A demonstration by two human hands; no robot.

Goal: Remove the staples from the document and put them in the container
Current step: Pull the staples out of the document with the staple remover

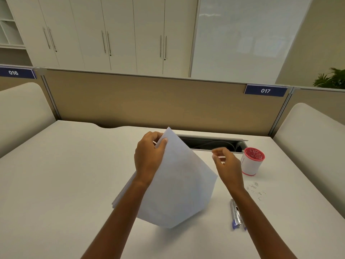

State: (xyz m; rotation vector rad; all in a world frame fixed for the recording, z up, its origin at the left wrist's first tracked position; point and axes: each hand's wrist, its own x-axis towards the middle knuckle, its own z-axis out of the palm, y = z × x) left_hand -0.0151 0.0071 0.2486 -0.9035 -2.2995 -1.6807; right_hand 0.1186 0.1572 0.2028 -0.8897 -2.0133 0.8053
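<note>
Left grip (149, 156) pinches the paper (177, 184) at its top. Right grip (226, 165) blurred, curled, hold unclear. Cup (251, 166) contents red, indistinct.

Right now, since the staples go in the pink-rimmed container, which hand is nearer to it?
Right. The right hand is just left of the container, not touching it; the left hand is farther left, holding the document by its raised corner.

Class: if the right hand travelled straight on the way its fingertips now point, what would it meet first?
Probably the right edge of the raised document: the right hand points left toward it. Depth is unclear, so it might pass behind.
</note>
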